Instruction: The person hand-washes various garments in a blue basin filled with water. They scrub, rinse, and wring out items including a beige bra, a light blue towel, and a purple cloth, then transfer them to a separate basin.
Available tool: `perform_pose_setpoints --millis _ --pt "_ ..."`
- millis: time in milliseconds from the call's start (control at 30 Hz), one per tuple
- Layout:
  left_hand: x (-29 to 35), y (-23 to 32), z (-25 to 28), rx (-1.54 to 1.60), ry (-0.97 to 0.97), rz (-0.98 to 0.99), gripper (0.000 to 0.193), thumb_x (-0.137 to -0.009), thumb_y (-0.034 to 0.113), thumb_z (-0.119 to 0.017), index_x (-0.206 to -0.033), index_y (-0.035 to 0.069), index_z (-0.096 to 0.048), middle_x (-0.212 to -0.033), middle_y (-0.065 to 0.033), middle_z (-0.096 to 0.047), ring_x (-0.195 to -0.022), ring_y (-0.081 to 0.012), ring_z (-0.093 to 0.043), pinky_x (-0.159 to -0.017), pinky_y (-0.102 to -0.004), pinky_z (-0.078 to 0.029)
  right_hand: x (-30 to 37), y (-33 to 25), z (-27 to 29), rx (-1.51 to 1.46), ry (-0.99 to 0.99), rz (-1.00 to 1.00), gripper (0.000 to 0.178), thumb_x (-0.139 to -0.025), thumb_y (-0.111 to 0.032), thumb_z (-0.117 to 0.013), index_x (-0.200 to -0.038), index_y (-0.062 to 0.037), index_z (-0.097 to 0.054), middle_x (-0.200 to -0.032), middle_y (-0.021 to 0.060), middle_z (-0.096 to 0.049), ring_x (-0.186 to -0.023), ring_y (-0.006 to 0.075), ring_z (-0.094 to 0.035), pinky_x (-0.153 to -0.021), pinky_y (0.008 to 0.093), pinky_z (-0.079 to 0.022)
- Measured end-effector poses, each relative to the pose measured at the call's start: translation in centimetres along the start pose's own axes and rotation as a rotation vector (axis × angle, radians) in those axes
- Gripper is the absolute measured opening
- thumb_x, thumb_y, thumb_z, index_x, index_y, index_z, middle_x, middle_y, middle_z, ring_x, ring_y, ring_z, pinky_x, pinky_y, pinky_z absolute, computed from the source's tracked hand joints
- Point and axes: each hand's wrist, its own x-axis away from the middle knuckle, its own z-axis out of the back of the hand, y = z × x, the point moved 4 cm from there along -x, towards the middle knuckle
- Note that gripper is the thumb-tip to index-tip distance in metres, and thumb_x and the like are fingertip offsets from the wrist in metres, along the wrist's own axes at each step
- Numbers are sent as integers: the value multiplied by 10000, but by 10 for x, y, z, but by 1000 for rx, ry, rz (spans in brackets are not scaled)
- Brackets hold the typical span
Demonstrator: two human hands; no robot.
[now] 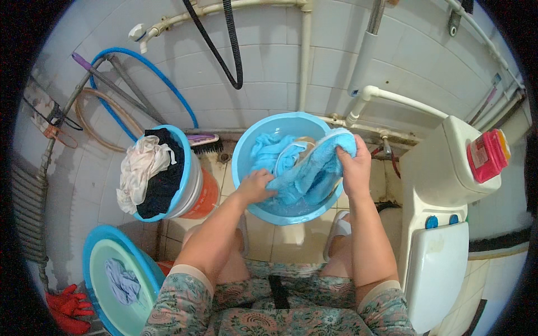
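A light blue basin [292, 219] stands in front of me with water in it. A fluffy blue fleece cloth [314, 168] with a pale edge stretches across it between my hands, partly lifted. At the basin's upper right side, my right hand [356, 168] grips a raised end of the cloth. My left hand [256, 187] is closed on its lower left end, over the basin's left side. More of the blue fabric lies bunched toward the back of the basin; I cannot tell whether it is the same piece.
Left of the basin, a bucket [203, 196] carries a blue basin with white cloth [147, 168] and black cloth [162, 196]. Nearer me are nested basins [101, 274] with a grey-blue cloth and red gloves [68, 309]. A scrubbing brush [204, 144] lies behind. A toilet [440, 263] stands right.
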Motion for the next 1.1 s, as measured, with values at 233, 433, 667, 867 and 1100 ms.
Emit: perform_pose_setpoints --millis 233,433,667,867,1100 --pt "-12 28 64 1597 448 1 340 -853 191 -505 -1156 39 -481 -1140 -118 -549 -1107 -267 -477 -936 -394 -383 -2 11 26 -212 110 -51 201 -824 -74 -561 -1020 -44 -527 -920 23 -555 -851 124 -515 -778 265 -415" --pt "-9 45 86 2169 342 -231 453 -888 348 -401 -1205 28 -448 -1257 -151 -464 -1178 -295 -420 -1020 -458 -293 7 9 -4 -835 -45 -234 302 -900 -132 -467 -1189 -51 -438 -1108 64 -537 -1020 197 -512 -924 346 -397" --pt "-29 57 13 2201 197 255 640 -863 561 -377 -1294 88 -353 -1296 -151 -411 -1177 -292 -417 -1000 -451 -319 60 27 -81 132 -430 92 678 -714 -27 -596 -1322 -66 -299 -1362 159 -344 -1329 311 -180 -1074 459 -76" --pt "-35 44 -9 2269 119 105 573 -904 525 -254 -1340 158 -314 -1342 -81 -382 -1204 -284 -393 -1016 -455 -300 73 14 -106 621 -473 239 774 -670 -67 -654 -1351 -122 -289 -1423 153 -228 -1338 363 -105 -1055 530 -52" --pt "-28 53 -2 1670 148 552 574 -839 396 -535 -1264 40 -388 -1212 -128 -500 -1027 -262 -537 -861 -407 -443 4 80 -41 473 -98 -292 401 -810 -79 -529 -1207 -64 -473 -1150 191 -538 -1088 330 -502 -897 349 -402"
